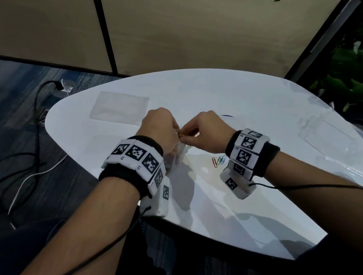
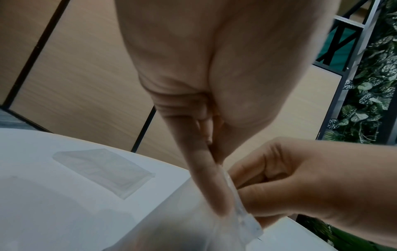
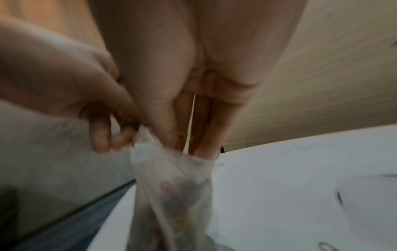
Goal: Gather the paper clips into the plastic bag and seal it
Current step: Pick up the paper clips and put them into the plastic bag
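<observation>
Holding thin clear plastic bag point(image 1: 179, 154) upright, mouth pinched in your left hand point(image 1: 159, 129); right hand point(image 1: 207, 131) pinches small gold clip point(image 1: 181, 135) at mouth. Remaining coloured paper clips point(image 1: 218, 160) lie on white table point(image 1: 241, 104) just beside your right wrist, nearer that hand.

Camera placement
We look down from head height on the white table point(image 1: 253, 103); both wrist views sit close, sharing the plastic bag point(image 3: 171, 178).

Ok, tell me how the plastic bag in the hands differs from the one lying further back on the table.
The held plastic bag hangs upright, pinched at its mouth by the left hand and right hand; the far bag lies flat and untouched on the table. The held one looks crumpled, the far one smooth. Both are clear plastic.
</observation>
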The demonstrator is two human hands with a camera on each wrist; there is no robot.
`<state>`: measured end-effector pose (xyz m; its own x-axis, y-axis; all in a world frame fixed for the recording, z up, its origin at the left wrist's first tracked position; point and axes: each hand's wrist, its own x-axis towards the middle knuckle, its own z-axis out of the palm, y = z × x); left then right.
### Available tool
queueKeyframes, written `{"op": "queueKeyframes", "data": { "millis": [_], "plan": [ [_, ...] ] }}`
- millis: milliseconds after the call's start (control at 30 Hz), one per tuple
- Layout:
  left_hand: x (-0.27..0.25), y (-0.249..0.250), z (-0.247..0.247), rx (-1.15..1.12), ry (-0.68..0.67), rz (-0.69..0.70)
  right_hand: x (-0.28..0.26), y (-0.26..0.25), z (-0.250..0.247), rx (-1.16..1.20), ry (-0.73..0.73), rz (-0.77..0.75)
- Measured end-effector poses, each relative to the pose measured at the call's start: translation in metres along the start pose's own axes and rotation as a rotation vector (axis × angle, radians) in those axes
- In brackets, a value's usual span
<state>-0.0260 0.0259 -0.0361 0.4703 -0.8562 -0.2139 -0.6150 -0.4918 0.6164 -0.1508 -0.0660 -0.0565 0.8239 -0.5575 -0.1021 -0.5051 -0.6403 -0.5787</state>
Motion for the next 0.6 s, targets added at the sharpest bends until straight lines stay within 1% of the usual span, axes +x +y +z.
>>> {"op": "queueKeyframes", "data": {
  "millis": [67, 100, 167, 200, 233, 267, 300, 333, 367, 400, 467, 533, 567, 600],
  "plan": [
    [0.000, -0.001, -0.002, 0.000, 0.011, -0.002, 0.000, 0.000, -0.007, 0.067, -0.085, 0.000],
    [0.001, -0.002, -0.003, -0.007, 0.014, -0.009, 0.000, 0.002, -0.011, 0.159, -0.094, 0.025],
    [0.000, -0.003, -0.005, -0.024, 0.018, -0.021, 0.000, 0.012, -0.018, 0.393, -0.054, 0.092],
    [-0.001, -0.003, -0.006, -0.026, 0.018, -0.020, 0.000, 0.021, -0.020, 0.454, -0.001, 0.119],
    [-0.001, -0.003, -0.007, -0.024, 0.013, -0.015, 0.001, 0.034, -0.020, 0.426, 0.057, 0.166],
    [-0.001, -0.003, -0.007, -0.018, 0.010, -0.009, 0.002, 0.049, -0.020, 0.305, 0.100, 0.228],
    [-0.002, -0.003, -0.007, -0.013, 0.007, -0.006, 0.001, 0.065, -0.019, 0.094, 0.108, 0.306],
    [-0.002, -0.002, -0.008, -0.015, 0.004, -0.007, -0.002, 0.082, -0.015, -0.111, 0.050, 0.398],
    [-0.002, -0.002, -0.008, -0.017, -0.001, -0.009, -0.006, 0.098, -0.009, -0.273, -0.065, 0.478],
    [-0.002, -0.002, -0.008, -0.013, -0.005, -0.010, -0.012, 0.108, -0.002, -0.389, -0.173, 0.501],
    [-0.002, -0.001, -0.008, -0.002, -0.005, -0.011, -0.020, 0.119, 0.015, -0.537, -0.281, 0.410],
    [-0.002, -0.001, -0.008, -0.005, -0.010, -0.016, -0.024, 0.117, 0.033, -0.503, -0.254, 0.326],
    [-0.002, 0.000, -0.007, -0.009, -0.014, -0.018, -0.025, 0.115, 0.041, -0.506, -0.229, 0.261],
    [-0.002, 0.000, -0.006, -0.015, -0.019, -0.019, -0.026, 0.111, 0.047, -0.543, -0.226, 0.152]
  ]
}}
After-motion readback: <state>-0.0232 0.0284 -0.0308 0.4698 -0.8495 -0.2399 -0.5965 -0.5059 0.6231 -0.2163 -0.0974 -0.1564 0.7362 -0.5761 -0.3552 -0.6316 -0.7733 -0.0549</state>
